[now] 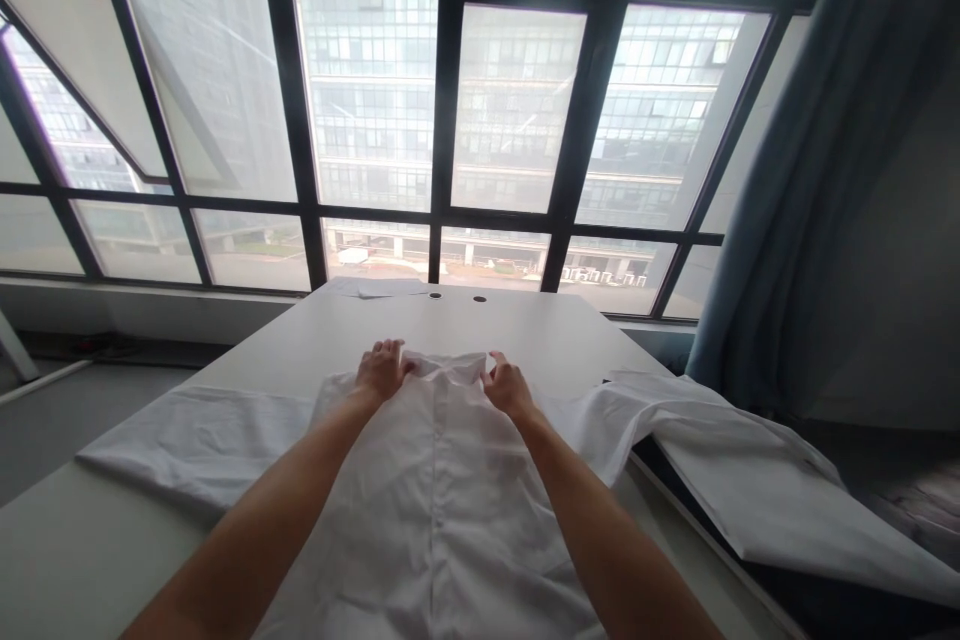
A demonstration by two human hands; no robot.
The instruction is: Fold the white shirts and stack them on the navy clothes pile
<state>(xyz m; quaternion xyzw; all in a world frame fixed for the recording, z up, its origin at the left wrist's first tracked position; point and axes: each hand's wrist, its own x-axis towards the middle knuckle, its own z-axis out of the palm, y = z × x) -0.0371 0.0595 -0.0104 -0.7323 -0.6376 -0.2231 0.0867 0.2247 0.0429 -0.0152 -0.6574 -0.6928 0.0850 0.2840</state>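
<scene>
A white button-up shirt [405, 490] lies front side up on the white table [517, 325], its collar [450, 363] at the far end. Its sleeves spread out to the left and right, and the right one drapes past the table's side. My left hand [384, 370] pinches the left end of the collar between thumb and fingers. At the collar's right end, my right hand [507, 386] holds the other tip, with the index finger raised a little. The button placket runs down the middle, between my forearms.
White folded cloth or paper [375, 289] lies at the table's far left edge, beside two dark round holes. More white fabric rests on a dark surface [795, 570] at the right. A blue-grey curtain [810, 170] hangs right of the black-framed windows.
</scene>
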